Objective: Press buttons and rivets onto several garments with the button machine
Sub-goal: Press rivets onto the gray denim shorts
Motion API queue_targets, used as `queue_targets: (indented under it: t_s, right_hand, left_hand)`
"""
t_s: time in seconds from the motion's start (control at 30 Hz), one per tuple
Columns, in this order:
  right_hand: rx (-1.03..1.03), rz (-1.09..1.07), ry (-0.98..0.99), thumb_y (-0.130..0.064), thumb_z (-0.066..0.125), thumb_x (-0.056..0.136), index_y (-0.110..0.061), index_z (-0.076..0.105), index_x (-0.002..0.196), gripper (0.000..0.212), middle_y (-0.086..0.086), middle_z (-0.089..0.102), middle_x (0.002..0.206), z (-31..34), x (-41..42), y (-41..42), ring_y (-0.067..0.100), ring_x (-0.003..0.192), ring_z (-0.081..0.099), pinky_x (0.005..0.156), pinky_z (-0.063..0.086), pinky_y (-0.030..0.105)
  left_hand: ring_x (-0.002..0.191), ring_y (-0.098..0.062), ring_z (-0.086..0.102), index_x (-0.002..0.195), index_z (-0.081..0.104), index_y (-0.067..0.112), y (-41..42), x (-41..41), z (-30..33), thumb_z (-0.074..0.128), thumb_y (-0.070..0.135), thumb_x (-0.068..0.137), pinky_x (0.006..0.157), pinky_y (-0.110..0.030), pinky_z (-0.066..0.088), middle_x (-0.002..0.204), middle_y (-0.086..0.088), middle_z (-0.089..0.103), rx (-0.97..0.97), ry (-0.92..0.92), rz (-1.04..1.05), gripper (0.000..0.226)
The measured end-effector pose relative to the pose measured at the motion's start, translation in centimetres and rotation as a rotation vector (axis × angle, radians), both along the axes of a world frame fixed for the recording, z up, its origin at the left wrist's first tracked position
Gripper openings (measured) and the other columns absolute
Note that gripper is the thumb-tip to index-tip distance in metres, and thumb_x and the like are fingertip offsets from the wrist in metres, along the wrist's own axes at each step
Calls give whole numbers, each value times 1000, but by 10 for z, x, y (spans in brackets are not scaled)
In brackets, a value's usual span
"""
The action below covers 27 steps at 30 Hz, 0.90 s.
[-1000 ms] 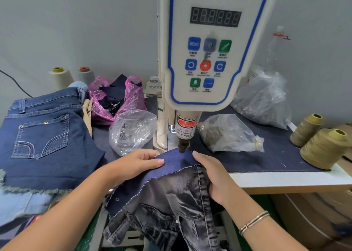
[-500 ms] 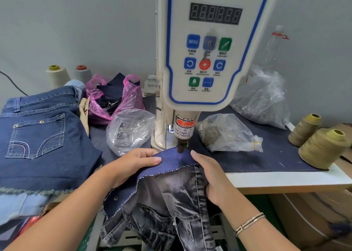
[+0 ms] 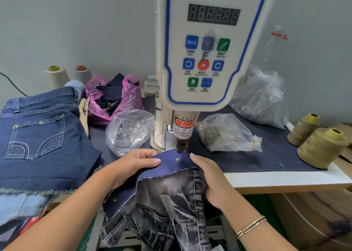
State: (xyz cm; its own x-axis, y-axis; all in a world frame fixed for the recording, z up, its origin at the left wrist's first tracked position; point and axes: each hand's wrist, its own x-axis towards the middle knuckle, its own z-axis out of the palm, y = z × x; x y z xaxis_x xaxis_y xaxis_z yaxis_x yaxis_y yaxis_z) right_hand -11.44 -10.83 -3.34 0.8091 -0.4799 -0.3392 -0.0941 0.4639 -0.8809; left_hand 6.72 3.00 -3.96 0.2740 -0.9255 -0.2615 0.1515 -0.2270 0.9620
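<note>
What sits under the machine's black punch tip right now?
A dark blue denim panel lies under the black punch tip, with a small metal rivet and a red laser dot beside it. The lower die is covered by the fabric. Left hand and right hand hold the panel.

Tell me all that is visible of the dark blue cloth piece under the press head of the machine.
The dark blue cloth piece looks like unwashed denim with a pale zigzag-cut edge. It lies over a grey washed garment and slopes down to the left. A small metal rivet sits in it just below the press head, with a red light dot beside it; another rivet shows lower left. The left hand and the right hand hold it on either side.
</note>
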Motion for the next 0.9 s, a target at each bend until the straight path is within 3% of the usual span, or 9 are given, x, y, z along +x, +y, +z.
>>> queue_targets:
  t_s: [0.1, 0.2, 0.3, 0.37, 0.4, 0.53, 0.6, 0.73, 0.9]
  right_hand:
    - [-103, 106, -5, -35, 65, 82, -8, 62, 82, 27, 12, 59, 81, 4, -14, 4, 22, 77, 57, 70, 43, 32]
    - [-432, 219, 72, -33, 59, 88, -11, 64, 80, 24, 7, 58, 75, 9, -32, 2, 19, 72, 55, 69, 46, 31]
    - [-743, -40, 63, -16, 59, 91, -26, 70, 88, 15, -8, 71, 87, 22, -42, -20, 2, 83, 63, 75, 47, 15]
    - [-1027, -335, 114, -14, 61, 89, -25, 68, 85, 14, -12, 66, 87, 33, -44, -46, -4, 83, 56, 74, 39, 7]
    - [-1205, -424, 193, -15, 61, 89, -24, 68, 86, 12, -13, 60, 91, 37, -44, -61, -1, 89, 52, 77, 36, 11]
    - [-1732, -360, 641, -22, 60, 89, -24, 75, 93, 15, 4, 49, 127, 34, -27, -106, 27, 124, 34, 106, 18, 43]
    - [-1841, -173, 759, -27, 56, 91, -29, 74, 96, 19, 5, 41, 139, 31, -12, -116, 28, 133, 25, 112, 7, 47]
    - [-1850, 149, 930, -32, 49, 94, -31, 69, 100, 21, 5, 39, 135, 26, 17, -129, 26, 133, 26, 116, 3, 50]
    - [-1906, 116, 1022, -28, 47, 94, -25, 66, 110, 26, 1, 49, 122, 19, 33, -129, 23, 118, 41, 114, 16, 43]
  left_hand:
    - [69, -21, 63, 91, 67, -4, 4, 1, 2, 78, 33, 63, 65, -25, 51, 82, -14, 67, -10, 0, -37, 48]
    - [63, -19, 62, 81, 68, 5, 12, 4, 5, 76, 27, 60, 60, -24, 50, 74, -12, 64, -10, 53, -116, 32]
    - [61, -23, 60, 81, 64, 1, 22, 16, 9, 76, 26, 52, 57, -24, 49, 72, -16, 61, -13, 46, 41, 40]
    - [54, -18, 49, 66, 57, 9, 25, 24, 13, 70, 30, 47, 51, -24, 39, 62, -11, 51, 10, -123, 187, 30]
    - [52, -15, 42, 57, 52, 15, 26, 26, 13, 65, 32, 48, 51, -26, 33, 57, -7, 45, 37, -290, 229, 24]
    - [48, -9, 35, 54, 39, 15, 23, 25, -6, 53, 33, 57, 50, -27, 31, 45, 7, 39, 159, -900, 318, 23]
    - [50, -13, 35, 58, 37, 20, 22, 20, -15, 50, 39, 59, 51, -30, 31, 46, 7, 41, 182, -1014, 385, 23]
    - [53, -17, 33, 58, 33, 24, 23, 17, -18, 48, 40, 60, 52, -31, 30, 49, 7, 42, 170, -1038, 414, 22]
    - [52, -17, 29, 57, 29, 24, 23, 15, -16, 55, 31, 69, 51, -31, 26, 49, 5, 38, 185, -1101, 409, 30]
